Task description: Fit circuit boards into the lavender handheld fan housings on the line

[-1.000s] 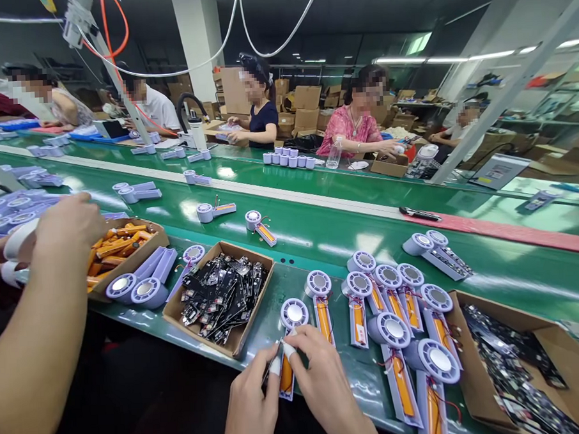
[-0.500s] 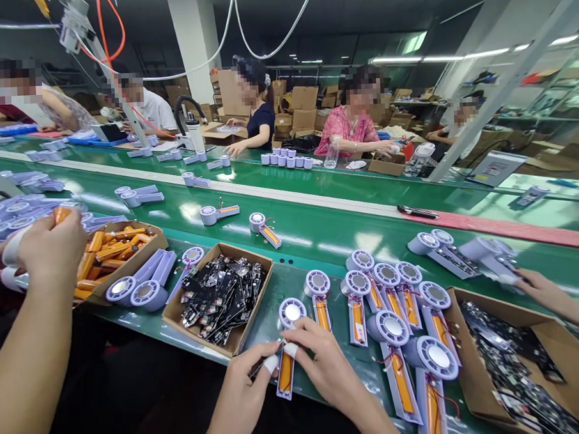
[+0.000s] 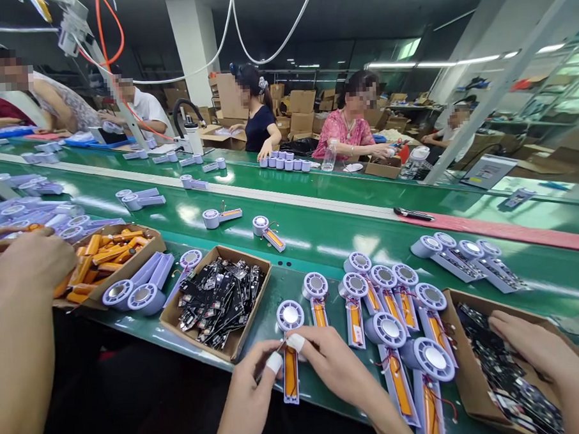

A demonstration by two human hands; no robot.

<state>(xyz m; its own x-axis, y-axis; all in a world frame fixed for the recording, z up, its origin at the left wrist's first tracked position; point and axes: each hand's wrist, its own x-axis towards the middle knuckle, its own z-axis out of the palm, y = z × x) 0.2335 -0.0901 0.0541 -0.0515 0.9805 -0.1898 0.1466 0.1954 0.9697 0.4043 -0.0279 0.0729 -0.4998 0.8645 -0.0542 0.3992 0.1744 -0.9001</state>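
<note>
In front of me lies a lavender handheld fan housing (image 3: pixel 290 315) with a round head and an orange battery (image 3: pixel 290 374) in its open handle. My left hand (image 3: pixel 251 385), white tape on its thumb, pinches a small dark circuit board, mostly hidden by the fingers. My right hand (image 3: pixel 327 362), also taped at a fingertip, closes its thumb and finger on a thin wire (image 3: pixel 284 340) at the top of the handle. Both hands' fingertips meet just over the housing. Left of them stands a cardboard box of circuit boards (image 3: pixel 221 300).
Several fan housings with batteries (image 3: pixel 390 331) lie to the right, beside another box (image 3: pixel 462 376) where a co-worker's hand (image 3: pixel 539 347) reaches in. At left, a co-worker's hand (image 3: pixel 32 263) is near a box of orange batteries (image 3: pixel 111 250). A green conveyor belt (image 3: pixel 318 225) runs behind.
My fingertips stay together over the fan, with the right hand's taped fingertip shifted slightly up. The right co-worker's hand has left a fan on the belt and moved into the box; the left one has lowered.
</note>
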